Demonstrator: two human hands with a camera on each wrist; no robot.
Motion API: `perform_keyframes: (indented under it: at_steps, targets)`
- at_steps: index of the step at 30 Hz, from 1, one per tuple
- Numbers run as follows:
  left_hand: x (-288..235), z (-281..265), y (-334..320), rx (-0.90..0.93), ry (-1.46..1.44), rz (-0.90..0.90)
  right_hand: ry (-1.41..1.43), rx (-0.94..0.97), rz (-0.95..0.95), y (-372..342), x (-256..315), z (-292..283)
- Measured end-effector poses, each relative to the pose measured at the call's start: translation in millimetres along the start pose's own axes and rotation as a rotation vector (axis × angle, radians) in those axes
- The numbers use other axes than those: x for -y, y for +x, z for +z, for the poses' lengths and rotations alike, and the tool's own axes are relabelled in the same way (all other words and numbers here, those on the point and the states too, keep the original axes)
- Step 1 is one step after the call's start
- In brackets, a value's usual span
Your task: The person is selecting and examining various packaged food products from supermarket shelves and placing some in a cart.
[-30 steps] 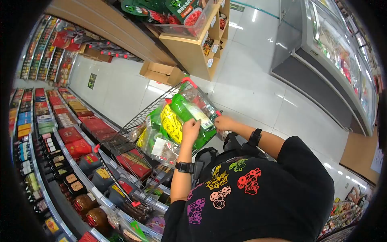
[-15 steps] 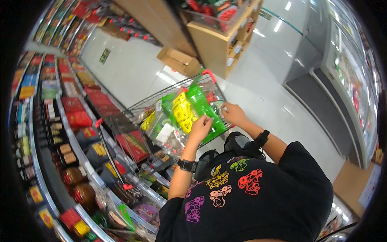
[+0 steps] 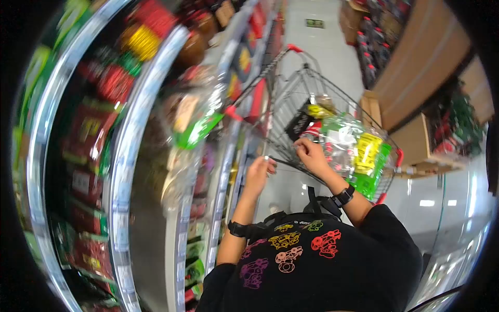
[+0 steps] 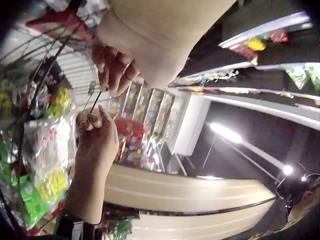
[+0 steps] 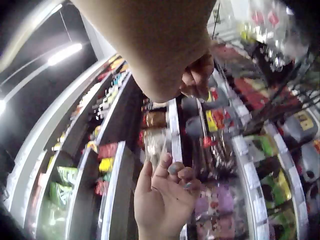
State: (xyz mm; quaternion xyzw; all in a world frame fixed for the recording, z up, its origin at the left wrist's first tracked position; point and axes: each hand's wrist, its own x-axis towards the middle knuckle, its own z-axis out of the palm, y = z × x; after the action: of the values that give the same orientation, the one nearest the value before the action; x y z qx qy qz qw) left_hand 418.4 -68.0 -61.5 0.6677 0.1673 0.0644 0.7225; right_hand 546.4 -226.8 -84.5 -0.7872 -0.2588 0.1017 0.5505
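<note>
Head view: your left hand (image 3: 257, 177) and right hand (image 3: 313, 158) are apart above the near side of a wire shopping cart (image 3: 306, 78). The right hand is the one nearer the goods. Seen from the right wrist, your left hand has its fingers loosely curled, palm in view, with a gap between thumb and fingers and nothing visible in it. Your right hand's fingers are curled too, but you cannot tell from these views whether they grip anything. A thin dark bar (image 4: 96, 101) shows between your hands in the left wrist view; whether either one holds it is unclear.

The cart lies ahead of you, beside the shelving (image 3: 120, 208), with red corner caps on its rim. Toward its right end are clear plastic bags (image 3: 339, 139), a yellow packet (image 3: 367, 151) and a bright green bag (image 3: 370, 182), close against one another. A black package (image 3: 299, 124) lies near the clear bags, further left.

Packaged goods fill the shelving on your left. Past the cart are bottles with red caps (image 3: 367, 57) and an open wooden shelf unit (image 3: 416, 140). Your wrists carry black straps (image 3: 343, 195).
</note>
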Motion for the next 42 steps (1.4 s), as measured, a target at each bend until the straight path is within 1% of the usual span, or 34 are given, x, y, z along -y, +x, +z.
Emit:
perform_keyframes:
  at_steps: [1, 3, 5, 6, 10, 13, 16, 17, 18, 20, 22, 24, 25, 26, 27, 30, 32, 33, 35, 36, 37, 39, 40, 42]
  targets:
    - [-6.5, -22.6, -13.3, -0.126, 0.004, 0.040, 0.016, 0.089, -0.037, 3.8, 16.9, 25.1]
    - [-23.8, -61.6, -39.8, -0.258, -0.106, 0.050, -0.010, 0.206, -0.166, 10.2, 54.9, 65.4]
    - [-32.6, -89.3, -60.4, -0.353, -0.156, 0.064, 0.008, 0.281, -0.255, 16.8, 89.7, 93.5]
    - [-33.2, -100.8, -68.2, -0.392, -0.186, 0.077, 0.083, 0.269, -0.305, 18.7, 101.2, 107.6]
    - [-58.4, -117.7, -88.4, -0.375, -0.299, 0.142, 0.134, 0.177, -0.454, 36.2, 151.5, 122.3]
    - [-70.3, -128.7, -87.7, -0.345, -0.273, 0.212, 0.194, 0.092, -0.591, 60.8, 193.0, 125.2]
    - [-84.2, -133.5, -83.5, -0.232, -0.247, 0.287, 0.098, 0.051, -0.717, 96.5, 208.1, 135.4]
    - [-95.0, -132.1, -82.8, -0.148, -0.266, 0.314, 0.077, 0.040, -0.753, 105.3, 213.0, 138.2]
    - [-108.6, -128.8, -84.4, -0.063, -0.283, 0.334, 0.110, 0.066, -0.687, 109.5, 220.8, 138.7]
    - [-116.9, -131.6, -82.0, 0.112, -0.326, 0.339, 0.221, 0.111, -0.595, 119.2, 231.0, 146.9]
    - [-121.4, -134.0, -74.7, 0.053, -0.487, 0.326, 0.345, 0.158, -0.533, 131.2, 238.2, 158.9]
    - [-117.7, -144.9, -66.6, -0.007, -0.599, 0.287, 0.392, 0.084, -0.586, 156.3, 216.3, 195.1]
    - [-121.3, -146.1, -66.1, -0.033, -0.694, 0.302, 0.415, 0.045, -0.612, 162.4, 218.0, 203.9]
    - [-124.5, -145.5, -66.1, -0.058, -0.791, 0.316, 0.362, 0.174, -0.495, 165.6, 217.4, 204.8]
    - [-126.9, -145.2, -66.2, -0.082, -0.889, 0.331, 0.438, 0.323, -0.354, 169.9, 221.4, 206.4]
    - [-123.3, -153.0, -66.9, -0.274, -0.940, 0.370, 0.628, 0.775, 0.103, 176.9, 229.2, 213.1]
    - [-110.7, -163.8, -67.5, -0.410, -0.979, 0.413, 0.794, 0.761, 0.075, 172.5, 233.9, 221.0]
    - [-107.9, -166.4, -69.3, -0.423, -1.013, 0.417, 0.877, 0.753, 0.055, 170.9, 238.1, 225.4]
    - [-106.3, -168.7, -70.4, -0.442, -1.085, 0.432, 0.921, 0.734, 0.008, 166.0, 243.9, 232.2]
    - [-110.3, -164.6, -70.3, -0.510, -1.072, 0.415, 0.951, 0.750, 0.126, 159.3, 254.7, 225.9]
    - [-110.3, -166.2, -71.0, -0.493, -1.059, 0.432, 0.974, 0.764, 0.252, 153.0, 263.7, 218.8]
    - [-108.7, -170.3, -74.5, -0.462, -1.038, 0.459, 1.123, 0.810, 0.360, 156.2, 261.1, 220.2]
    - [-110.0, -171.3, -76.9, -0.423, -1.032, 0.443, 1.198, 0.831, 0.416, 157.7, 259.6, 220.5]
    - [-111.1, -169.5, -81.2, -0.091, -1.000, 0.439, 1.274, 0.880, 0.496, 157.5, 260.8, 215.9]
